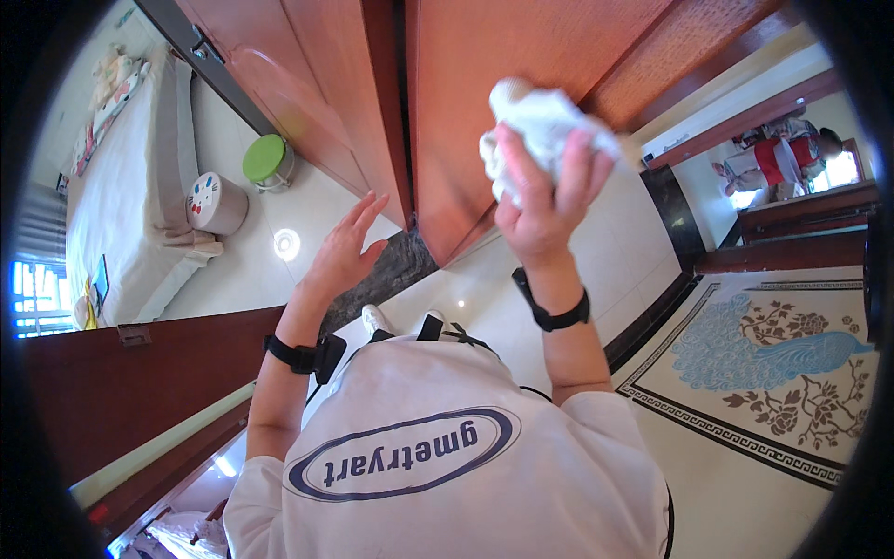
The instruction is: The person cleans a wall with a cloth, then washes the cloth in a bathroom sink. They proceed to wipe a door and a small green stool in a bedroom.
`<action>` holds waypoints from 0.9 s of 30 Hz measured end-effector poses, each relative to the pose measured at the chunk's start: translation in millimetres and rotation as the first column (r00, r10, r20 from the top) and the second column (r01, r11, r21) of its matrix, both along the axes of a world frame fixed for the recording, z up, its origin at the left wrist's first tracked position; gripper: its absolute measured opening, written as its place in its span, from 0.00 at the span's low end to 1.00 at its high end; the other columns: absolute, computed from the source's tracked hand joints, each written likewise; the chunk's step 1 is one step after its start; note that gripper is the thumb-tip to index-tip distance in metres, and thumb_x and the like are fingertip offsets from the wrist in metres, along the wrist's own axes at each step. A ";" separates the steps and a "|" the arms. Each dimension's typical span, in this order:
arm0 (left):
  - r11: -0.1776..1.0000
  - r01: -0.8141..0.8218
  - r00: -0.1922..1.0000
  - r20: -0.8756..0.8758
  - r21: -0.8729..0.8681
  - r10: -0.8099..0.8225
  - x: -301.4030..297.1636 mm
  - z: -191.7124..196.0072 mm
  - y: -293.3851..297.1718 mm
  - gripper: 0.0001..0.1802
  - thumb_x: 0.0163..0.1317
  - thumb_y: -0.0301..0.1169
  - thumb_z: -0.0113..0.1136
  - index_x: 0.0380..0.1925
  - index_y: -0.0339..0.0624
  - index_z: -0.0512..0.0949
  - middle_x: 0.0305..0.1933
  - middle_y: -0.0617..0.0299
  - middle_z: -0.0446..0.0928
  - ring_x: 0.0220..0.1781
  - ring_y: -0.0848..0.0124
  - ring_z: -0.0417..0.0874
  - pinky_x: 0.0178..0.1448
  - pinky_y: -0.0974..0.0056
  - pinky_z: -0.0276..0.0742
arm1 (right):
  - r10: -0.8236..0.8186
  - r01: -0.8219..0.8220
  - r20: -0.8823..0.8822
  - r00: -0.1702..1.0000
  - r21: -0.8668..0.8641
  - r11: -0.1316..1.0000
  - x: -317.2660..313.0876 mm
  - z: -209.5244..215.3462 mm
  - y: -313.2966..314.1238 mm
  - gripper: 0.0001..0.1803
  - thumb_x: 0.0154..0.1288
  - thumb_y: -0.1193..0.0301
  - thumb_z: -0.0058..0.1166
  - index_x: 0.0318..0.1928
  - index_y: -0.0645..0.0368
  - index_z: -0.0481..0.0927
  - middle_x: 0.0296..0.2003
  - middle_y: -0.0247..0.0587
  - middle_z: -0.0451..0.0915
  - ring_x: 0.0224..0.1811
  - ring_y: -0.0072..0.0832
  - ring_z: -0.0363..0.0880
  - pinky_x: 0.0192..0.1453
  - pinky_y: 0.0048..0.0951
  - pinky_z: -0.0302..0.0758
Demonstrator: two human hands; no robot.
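A bunched white cloth point(543, 126) is gripped in my right hand point(543, 207), raised against or just in front of the reddish-brown wooden door point(466, 56). Whether the cloth touches the wood I cannot tell. One loose corner of it is blurred. My left hand point(345, 247) holds nothing; its fingers are stretched out and apart, close to the lower edge of the left wooden panel point(307, 84). Both wrists wear black bands.
Through the doorway at left are a bed point(130, 196), a round pinkish stool point(217, 203) and a green-topped stool point(267, 160). A dark threshold strip point(400, 265) crosses the floor below. To the right is a panel with a blue peacock pattern point(773, 359).
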State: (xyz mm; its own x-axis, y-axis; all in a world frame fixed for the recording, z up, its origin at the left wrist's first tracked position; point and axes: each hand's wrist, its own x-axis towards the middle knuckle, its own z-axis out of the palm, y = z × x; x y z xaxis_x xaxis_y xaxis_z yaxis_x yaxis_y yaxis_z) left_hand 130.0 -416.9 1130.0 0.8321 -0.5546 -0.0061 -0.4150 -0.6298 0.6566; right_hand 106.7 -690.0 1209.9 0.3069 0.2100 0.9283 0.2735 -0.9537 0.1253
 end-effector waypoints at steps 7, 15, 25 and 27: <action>0.998 0.003 0.999 -0.049 0.058 -0.001 -2.2 -0.9 11.2 0.38 0.62 0.29 0.60 0.73 0.53 0.59 0.74 0.47 0.61 0.69 0.46 0.68 0.70 0.51 0.69 | -0.050 0.046 -0.257 0.965 -0.022 0.999 -21.1 -136.9 5.5 0.19 0.63 0.70 0.57 0.54 0.38 0.84 0.64 0.38 0.66 0.61 0.45 0.69 0.63 0.50 0.69; 0.994 0.017 0.995 -0.102 0.107 -0.006 -10.8 -30.7 38.0 0.38 0.64 0.31 0.60 0.73 0.54 0.58 0.75 0.47 0.58 0.68 0.46 0.69 0.69 0.50 0.70 | 0.190 -0.184 -0.836 0.515 0.108 0.977 -77.4 -237.3 -15.2 0.13 0.60 0.77 0.52 0.44 0.54 0.83 0.57 0.38 0.80 0.59 0.33 0.76 0.58 0.43 0.72; 0.984 -0.075 0.979 -0.174 0.161 0.103 -23.0 -53.0 95.8 0.37 0.64 0.33 0.61 0.72 0.52 0.59 0.75 0.47 0.58 0.69 0.47 0.69 0.69 0.51 0.70 | 0.311 -0.337 -0.498 0.809 0.039 0.941 -5.7 -8.0 76.8 0.12 0.54 0.75 0.64 0.41 0.52 0.87 0.59 0.41 0.78 0.66 0.40 0.73 0.68 0.44 0.72; 0.986 -0.122 0.980 -0.144 0.114 0.137 -23.2 -54.8 100.0 0.37 0.64 0.33 0.61 0.72 0.50 0.59 0.75 0.46 0.59 0.70 0.47 0.68 0.69 0.51 0.69 | 0.175 -0.204 -0.226 0.958 -0.112 0.973 7.6 61.6 87.2 0.13 0.61 0.75 0.63 0.46 0.51 0.88 0.62 0.43 0.77 0.66 0.47 0.73 0.68 0.47 0.71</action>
